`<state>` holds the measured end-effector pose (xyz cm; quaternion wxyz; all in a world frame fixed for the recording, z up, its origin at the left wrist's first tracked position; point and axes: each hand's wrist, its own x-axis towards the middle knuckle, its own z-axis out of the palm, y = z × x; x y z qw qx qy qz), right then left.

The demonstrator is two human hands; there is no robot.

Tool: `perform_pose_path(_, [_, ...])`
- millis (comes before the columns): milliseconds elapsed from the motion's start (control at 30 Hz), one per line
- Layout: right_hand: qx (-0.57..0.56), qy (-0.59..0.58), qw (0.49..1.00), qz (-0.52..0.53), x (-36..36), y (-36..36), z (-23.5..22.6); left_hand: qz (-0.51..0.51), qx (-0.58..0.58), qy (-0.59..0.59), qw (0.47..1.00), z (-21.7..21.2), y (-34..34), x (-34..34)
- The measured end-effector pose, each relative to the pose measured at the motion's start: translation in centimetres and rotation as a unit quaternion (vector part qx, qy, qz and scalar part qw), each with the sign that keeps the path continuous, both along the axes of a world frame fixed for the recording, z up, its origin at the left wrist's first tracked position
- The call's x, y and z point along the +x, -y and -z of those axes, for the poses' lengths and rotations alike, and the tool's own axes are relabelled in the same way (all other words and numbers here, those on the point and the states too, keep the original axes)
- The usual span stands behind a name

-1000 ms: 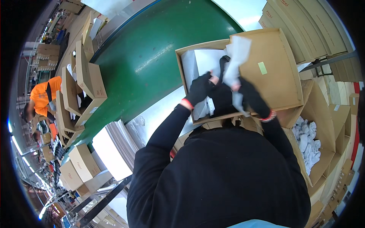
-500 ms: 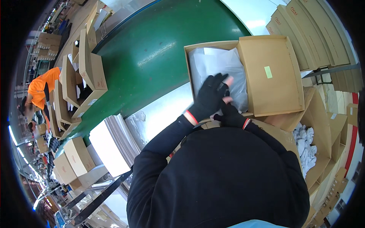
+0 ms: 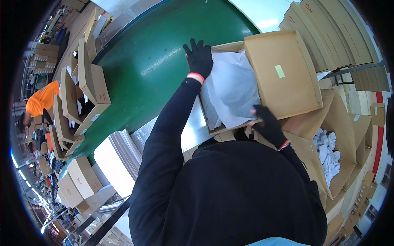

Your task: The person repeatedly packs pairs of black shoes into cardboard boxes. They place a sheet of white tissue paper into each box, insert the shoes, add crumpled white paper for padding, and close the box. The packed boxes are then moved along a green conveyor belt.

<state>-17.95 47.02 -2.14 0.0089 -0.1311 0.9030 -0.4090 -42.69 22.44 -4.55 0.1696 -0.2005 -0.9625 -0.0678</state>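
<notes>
In the head view, the only one I have, I find the open box point(image 3: 230, 46) in front of the person's body, a little to the right, with its lid point(image 3: 295, 86) folded out to the right side. The white paper point(image 3: 232, 88) lies inside the box and covers most of the opening. The long axis of the box goes from the near side to the far side, and its far end leans to the left; the fold of the lid runs nearly parallel to it.

The left hand point(image 3: 200, 59), in a black glove, is at the far left corner of the box, with fingers spread wide over the green surface point(image 3: 152, 94). I see nothing held in it. From this hand, the paper lies to the right and back toward the body.

The right hand point(image 3: 269, 127) is at the near right corner, close to the fold, with fingers bent. From there, the paper lies to the left and farther away. The thumb appears at the paper's near edge, but it is blurred, so I cannot tell if it pinches.

I judge this diagonal as the relation which matters: the hands stand at opposite corners, the paper between them, and neither is clearly nearer.
</notes>
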Motion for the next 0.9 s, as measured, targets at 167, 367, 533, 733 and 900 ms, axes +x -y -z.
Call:
perform_pose_path(167, [0.186,-0.200,0.907,0.319,-2.8,-12.4,-2.7,0.168,-0.019,0.074,0.983,-1.1,-4.4,9.0])
perform_pose_path(367, [0.203,0.116,0.919,0.317,-4.9,-28.3,1.5,0.045,-0.061,0.089,0.993,0.6,-0.9,9.5])
perform_pose_path(533, [-0.093,0.080,0.980,0.154,-7.5,-19.9,-11.6,-0.133,0.477,0.383,0.780,1.7,10.0,12.4])
perform_pose_path(733, [-0.100,0.200,0.947,-0.229,-7.4,0.6,-10.2,-0.076,0.801,0.534,0.260,-0.8,9.6,16.7])
perform_pose_path(900, [-0.076,-0.100,0.975,0.185,-12.3,-2.5,5.0,-0.074,0.597,0.485,0.635,1.3,5.6,18.5])
